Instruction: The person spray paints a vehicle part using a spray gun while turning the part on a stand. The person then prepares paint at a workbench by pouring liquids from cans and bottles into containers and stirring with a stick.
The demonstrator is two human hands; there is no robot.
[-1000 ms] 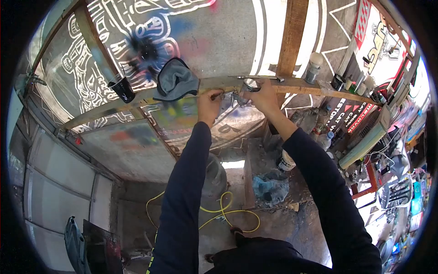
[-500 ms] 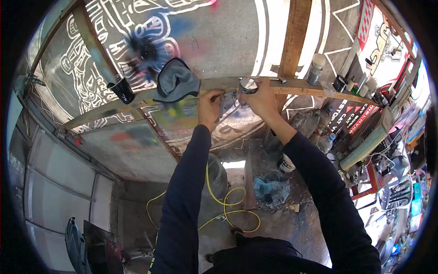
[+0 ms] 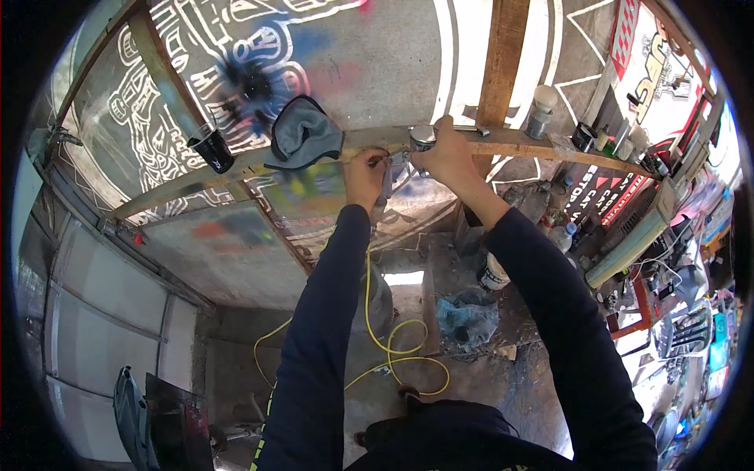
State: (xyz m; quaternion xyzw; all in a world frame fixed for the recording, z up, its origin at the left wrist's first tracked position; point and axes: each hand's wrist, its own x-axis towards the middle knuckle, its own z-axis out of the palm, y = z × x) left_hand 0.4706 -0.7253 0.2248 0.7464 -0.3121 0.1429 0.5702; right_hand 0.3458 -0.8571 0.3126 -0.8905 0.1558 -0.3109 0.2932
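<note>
In the head view, my left hand [image 3: 364,180] is closed around the grip of a metal spray gun [image 3: 387,182] at the wooden beam. A yellow air hose [image 3: 368,292] hangs below the gun. My right hand [image 3: 448,158] is wrapped around the gun's metal cup [image 3: 422,136], with the thumb side up. The fingers partly hide where cup and gun meet. Left of my hands, a grey cloth [image 3: 305,135] lies draped on the beam. Further left stands a clear cup of black paint [image 3: 210,151].
The wooden beam [image 3: 184,184] runs across in front of a painted panel wall. A jar [image 3: 539,122] and small bottles stand on its right part. Below lie hose loops, a blue plastic bag [image 3: 469,320] and a white bucket [image 3: 494,272]. A cluttered bench stands right.
The view has shifted slightly. My right hand and the cup sit a little higher and more turned, and the hose hangs slightly further right. Both hands keep their hold.
</note>
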